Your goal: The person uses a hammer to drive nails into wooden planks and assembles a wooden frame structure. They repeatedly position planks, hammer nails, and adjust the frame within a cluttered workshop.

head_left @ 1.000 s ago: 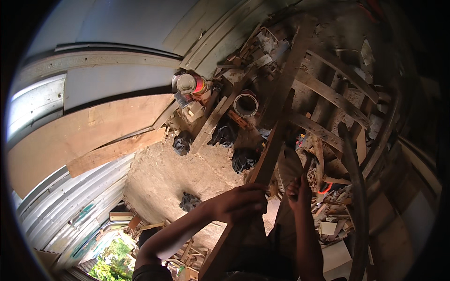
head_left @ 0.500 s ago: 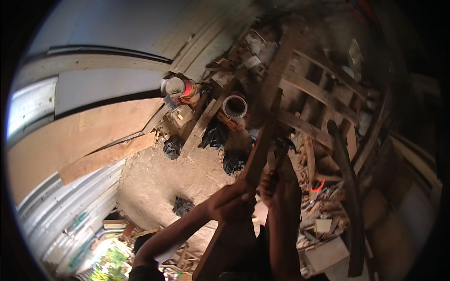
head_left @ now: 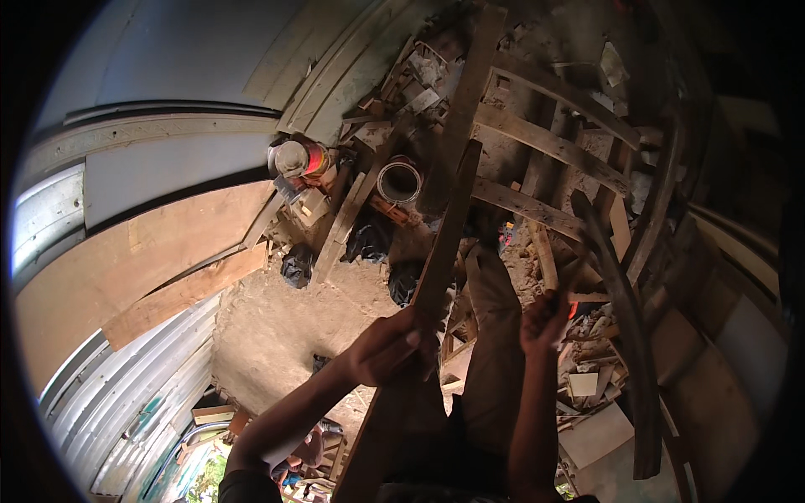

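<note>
A long, dark wooden board (head_left: 451,222) runs from near my body up to the ladder-like frame of planks (head_left: 545,142). My left hand (head_left: 392,348) is wrapped around its near part, with the thumb on top. To the right of the board, my right hand (head_left: 543,323) is raised in a closed fist, apart from the wood. A slim, dark tool handle seems to stick up out of that fist, smeared by motion and shadow, so its head cannot be made out. My trousered leg (head_left: 493,310) lies between the two hands.
A curved, dark timber (head_left: 616,327) lies at the right beside wood scraps (head_left: 584,384). Farther off are an open bucket (head_left: 398,181), a red-banded can (head_left: 306,159), black plastic bags (head_left: 366,241) and a leaning plank (head_left: 342,225). Plywood (head_left: 159,251) and corrugated sheet (head_left: 138,402) line the left.
My right hand has moved from beside the board out to the right with the slim tool. My left hand keeps its grip on the board and has shifted slightly left in view.
</note>
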